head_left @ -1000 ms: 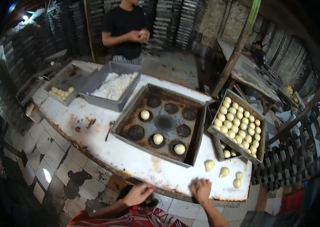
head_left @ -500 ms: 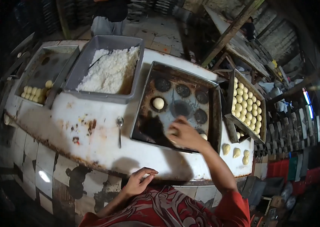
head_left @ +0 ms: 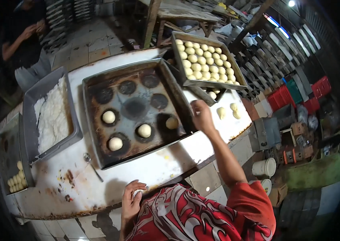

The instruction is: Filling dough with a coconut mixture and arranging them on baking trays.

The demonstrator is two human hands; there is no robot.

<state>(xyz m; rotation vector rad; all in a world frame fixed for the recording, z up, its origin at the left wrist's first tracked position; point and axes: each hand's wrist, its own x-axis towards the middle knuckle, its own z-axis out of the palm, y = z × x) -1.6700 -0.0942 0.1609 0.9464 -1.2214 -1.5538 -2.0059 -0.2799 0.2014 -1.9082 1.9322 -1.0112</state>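
Observation:
My right hand (head_left: 203, 116) is at the right wall of a large dark metal tray (head_left: 94, 150). Its fingers look curled, and whatever they hold is hidden. Just right of it, a pale dough piece (head_left: 221, 113) and a double-lobed dough piece (head_left: 235, 111) lie on the white tabletop. Several round dough balls sit spaced out on dark round marks in the tray, among them one dough ball (head_left: 144, 130) near the front and another (head_left: 172, 123) in shadow. My left hand (head_left: 131, 197) hovers at the table's front edge, fingers bent and thumb apart, with nothing evident in it.
Behind my right hand, a tilted tray (head_left: 216, 84) full of dough balls rests on another tray. Leftward are a grey tub (head_left: 77, 134) of white crumbly stuff, a spoon (head_left: 93, 166) and a smaller tray (head_left: 21, 136) with dough balls. A person (head_left: 25, 44) stands across the table.
The view has turned rightward. My right hand has left the tray's inside for its right edge, and more dough balls show in the tray. My left hand stays near the front edge.

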